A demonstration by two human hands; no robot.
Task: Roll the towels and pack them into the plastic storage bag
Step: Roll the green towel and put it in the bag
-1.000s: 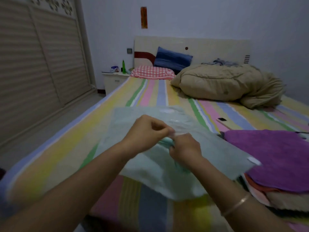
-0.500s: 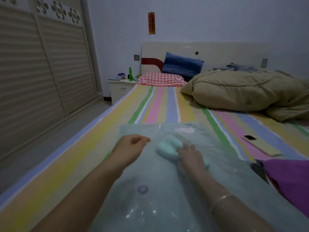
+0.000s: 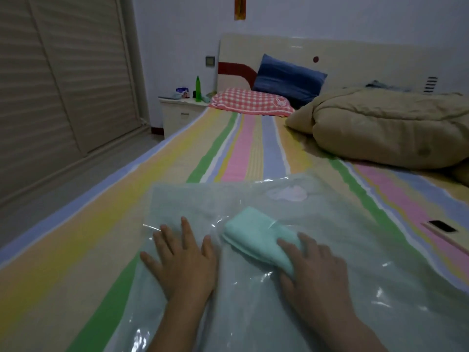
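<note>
Fingers, left: fingers [image 3: 186,229] of the left hand [image 3: 185,265] straight and spread wide; pressed flat on the plastic storage bag [image 3: 203,199]; nothing gripped
Fingers, right: fingers [image 3: 289,246] of the right hand [image 3: 314,270] laid over the near end of the rolled towel [image 3: 258,237], thumb at its near side; a loose hold around the roll
Towel: mint green; rolled; lying near the middle of the bag, just right of the left hand; glare across it suggests film on top, so likely inside; whether the right hand is also under the film cannot be told
Bag: clear, wrinkled; spread flat on the striped bed [image 3: 253,148]
Nearby: beige quilt [image 3: 380,128] heaped well beyond; phone [image 3: 440,226] at the right, apart from the bag
Risk, unrolling: the loose hold may let the roll slacken as it is pushed deeper
Risk, bag creep: slick film could slide on the sheet if the left palm lifts
Risk, snagging: wrinkled film may bunch ahead of the towel and stop it short
</note>
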